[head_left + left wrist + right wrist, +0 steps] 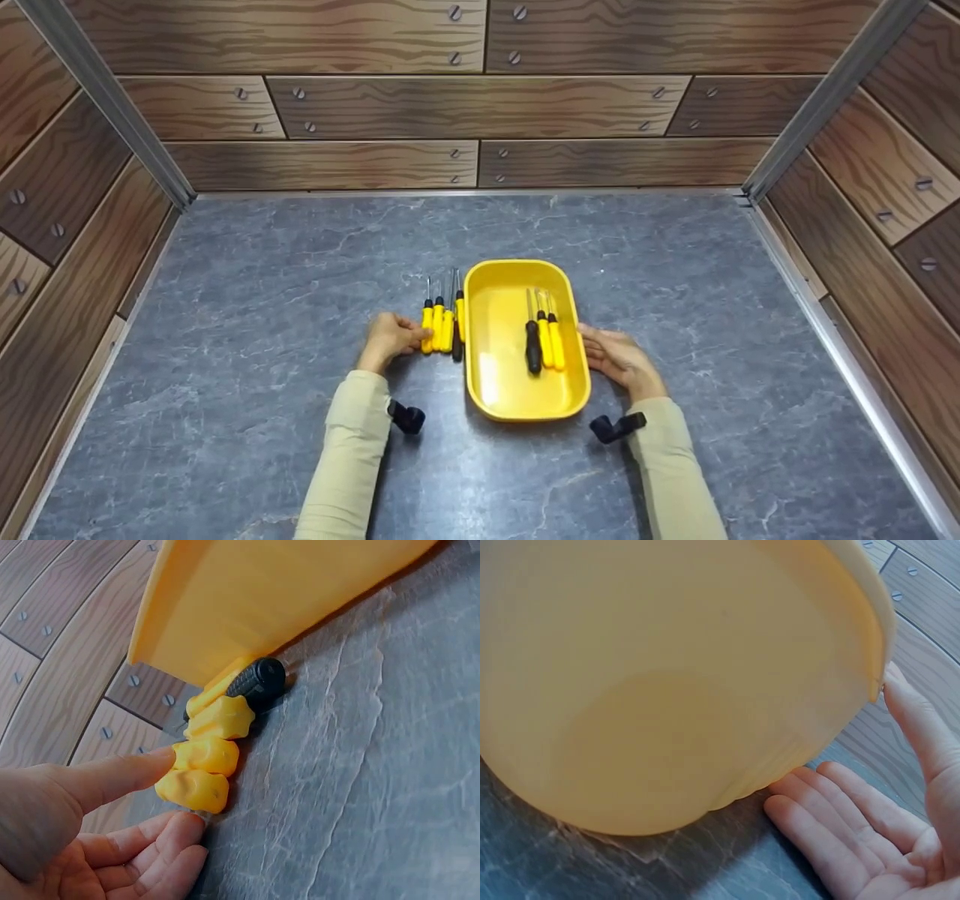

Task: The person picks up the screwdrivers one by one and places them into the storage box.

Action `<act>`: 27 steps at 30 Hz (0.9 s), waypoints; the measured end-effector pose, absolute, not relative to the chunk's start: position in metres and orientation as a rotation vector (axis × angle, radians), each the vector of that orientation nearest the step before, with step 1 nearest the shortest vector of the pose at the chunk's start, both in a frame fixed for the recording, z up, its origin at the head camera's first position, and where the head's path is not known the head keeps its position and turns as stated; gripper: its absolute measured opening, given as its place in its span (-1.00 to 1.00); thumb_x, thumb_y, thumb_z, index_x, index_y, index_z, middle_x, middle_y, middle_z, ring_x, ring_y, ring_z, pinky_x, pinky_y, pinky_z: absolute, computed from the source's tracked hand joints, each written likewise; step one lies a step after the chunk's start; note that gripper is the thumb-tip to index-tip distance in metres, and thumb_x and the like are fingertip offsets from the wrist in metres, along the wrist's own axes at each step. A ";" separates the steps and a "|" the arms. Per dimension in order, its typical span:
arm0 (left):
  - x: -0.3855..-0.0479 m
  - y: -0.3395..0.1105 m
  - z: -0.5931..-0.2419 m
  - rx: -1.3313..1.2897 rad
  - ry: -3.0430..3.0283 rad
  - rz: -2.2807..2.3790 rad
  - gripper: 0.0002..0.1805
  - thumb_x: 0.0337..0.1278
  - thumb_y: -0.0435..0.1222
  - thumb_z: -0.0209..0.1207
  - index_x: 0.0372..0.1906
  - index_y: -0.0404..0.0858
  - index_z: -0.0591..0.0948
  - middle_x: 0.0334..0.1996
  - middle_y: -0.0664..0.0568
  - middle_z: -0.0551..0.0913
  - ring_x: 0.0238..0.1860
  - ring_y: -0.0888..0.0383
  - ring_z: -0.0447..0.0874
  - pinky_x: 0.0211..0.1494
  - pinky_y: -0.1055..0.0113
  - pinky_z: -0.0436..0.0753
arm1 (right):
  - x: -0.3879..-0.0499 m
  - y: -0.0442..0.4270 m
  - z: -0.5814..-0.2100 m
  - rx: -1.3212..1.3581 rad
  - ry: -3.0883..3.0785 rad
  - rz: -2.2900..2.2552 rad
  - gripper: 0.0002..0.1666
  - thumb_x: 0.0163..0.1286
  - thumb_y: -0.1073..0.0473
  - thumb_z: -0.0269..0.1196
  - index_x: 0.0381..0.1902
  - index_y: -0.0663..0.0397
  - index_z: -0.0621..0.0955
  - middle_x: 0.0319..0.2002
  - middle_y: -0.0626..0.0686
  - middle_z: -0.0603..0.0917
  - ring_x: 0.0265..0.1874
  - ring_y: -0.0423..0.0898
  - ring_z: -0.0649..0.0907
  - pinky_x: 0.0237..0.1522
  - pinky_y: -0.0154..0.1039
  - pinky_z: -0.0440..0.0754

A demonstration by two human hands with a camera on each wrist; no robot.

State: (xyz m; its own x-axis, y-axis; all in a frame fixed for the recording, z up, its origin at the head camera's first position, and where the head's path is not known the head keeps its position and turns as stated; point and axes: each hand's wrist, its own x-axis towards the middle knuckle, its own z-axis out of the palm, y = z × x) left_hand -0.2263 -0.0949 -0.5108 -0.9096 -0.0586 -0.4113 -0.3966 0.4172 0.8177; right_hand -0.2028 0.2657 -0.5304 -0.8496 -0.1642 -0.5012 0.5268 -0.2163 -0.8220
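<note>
A yellow tray (491, 401) holds a black-handled screwdriver (533, 349) and two yellow-handled ones (551, 345), lying side by side toward its right. Against its left outer wall stands a row of several screwdrivers (447, 330), mostly yellow-handled, one black (259, 681). My left hand (393, 337) is at the row's left end; in the left wrist view the thumb lies on the yellow handles (196, 790) and the curled fingers are beside the outermost one. My right hand (619, 360) touches the tray's right wall with fingers extended, the thumb at the rim (881, 622).
The grey marbled tabletop (300, 255) surrounds the tray. Wood-patterned panels (480, 105) with metal edging stand at the back and both sides. A black wrist-mounted camera (407, 417) is on the left sleeve, another (616, 427) on the right.
</note>
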 end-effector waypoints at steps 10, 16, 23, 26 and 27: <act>-0.231 -0.093 -0.513 -0.426 2.327 1.470 -0.65 -0.04 -0.28 0.41 -0.21 -0.46 0.64 -0.66 0.10 0.58 -0.63 0.29 0.57 -0.46 0.49 0.72 | -0.203 0.266 -0.529 0.396 1.617 -2.105 -0.82 0.40 0.11 0.20 -0.39 -0.04 0.68 -0.40 -0.07 0.78 -0.31 -0.22 0.75 -0.17 -0.36 0.76; -0.232 -0.093 -0.514 -0.443 2.358 1.450 -0.64 -0.08 -0.27 0.43 -0.23 -0.45 0.64 -0.68 0.11 0.56 -0.66 0.30 0.54 -0.51 0.51 0.69 | -0.203 0.266 -0.529 0.409 1.615 -2.116 -0.82 0.38 0.11 0.22 -0.41 -0.06 0.69 -0.41 -0.07 0.78 -0.33 -0.22 0.75 -0.18 -0.36 0.77; -0.230 -0.094 -0.513 -0.408 2.372 1.451 -0.66 -0.06 -0.30 0.41 -0.24 -0.49 0.66 -0.71 0.11 0.57 -0.68 0.31 0.53 -0.54 0.51 0.68 | -0.203 0.267 -0.530 0.403 1.615 -2.101 -0.79 0.41 0.12 0.18 -0.41 -0.07 0.68 -0.42 -0.08 0.77 -0.34 -0.23 0.74 -0.19 -0.37 0.76; -0.231 -0.094 -0.514 -0.415 2.354 1.458 -0.69 -0.03 -0.32 0.39 -0.24 -0.48 0.66 -0.65 0.05 0.64 -0.65 0.30 0.56 -0.48 0.49 0.72 | -0.202 0.267 -0.529 0.394 1.620 -2.101 -0.78 0.42 0.12 0.18 -0.42 -0.07 0.68 -0.42 -0.09 0.77 -0.34 -0.23 0.74 -0.19 -0.37 0.75; -0.231 -0.094 -0.514 -0.421 2.346 1.457 -0.70 -0.03 -0.33 0.39 -0.24 -0.48 0.65 -0.61 0.01 0.67 -0.63 0.28 0.58 -0.44 0.46 0.74 | -0.202 0.267 -0.529 0.390 1.620 -2.101 -0.78 0.42 0.12 0.17 -0.42 -0.07 0.69 -0.42 -0.09 0.77 -0.34 -0.23 0.74 -0.19 -0.37 0.75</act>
State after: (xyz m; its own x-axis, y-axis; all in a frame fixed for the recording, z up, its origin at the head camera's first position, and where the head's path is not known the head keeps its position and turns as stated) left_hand -0.2312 -0.0941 -0.5136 -0.8959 -0.0679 -0.4390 -0.4236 0.4284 0.7982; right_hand -0.2020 0.2668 -0.5289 -0.8557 -0.1815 -0.4846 0.5148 -0.2038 -0.8327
